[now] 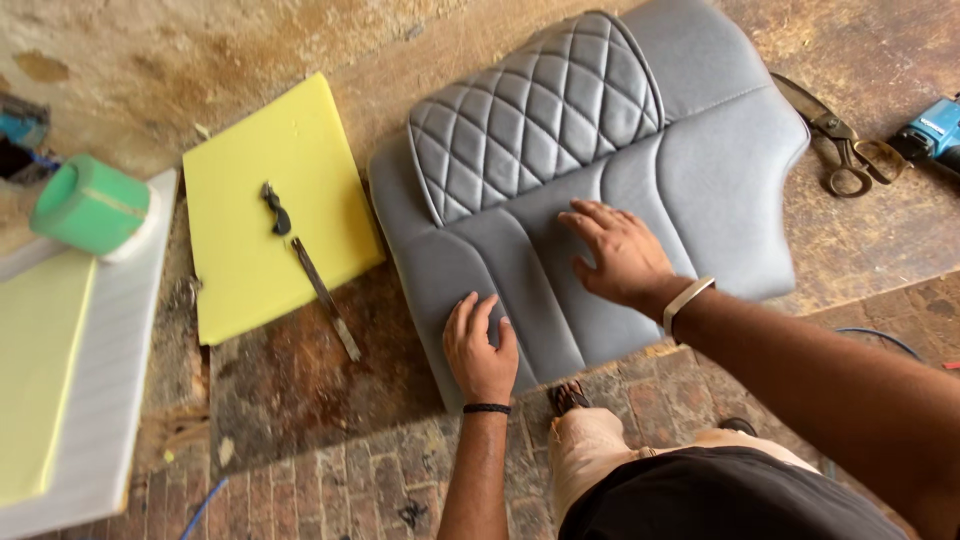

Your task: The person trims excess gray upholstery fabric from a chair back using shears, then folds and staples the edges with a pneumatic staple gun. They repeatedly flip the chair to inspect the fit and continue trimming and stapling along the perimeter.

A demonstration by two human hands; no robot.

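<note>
A grey upholstered seat cushion (pixel 700 170) with a diamond-quilted panel (pixel 540 110) lies on a worn wooden board. My left hand (pixel 480 345) rests flat on its near left corner, fingers together and spread on the leather. My right hand (pixel 618 255) presses flat on the cushion's middle, fingers apart, a pale band on the wrist. Neither hand holds anything.
A yellow foam sheet (pixel 250 180) lies left of the cushion, with a thin blade tool (pixel 325 295) and a small dark piece (pixel 276 208) on it. Large scissors (pixel 838 140) and a blue power tool (pixel 930 130) sit at right. A green roll (pixel 88 203) rests on white foam at left. Brick floor below.
</note>
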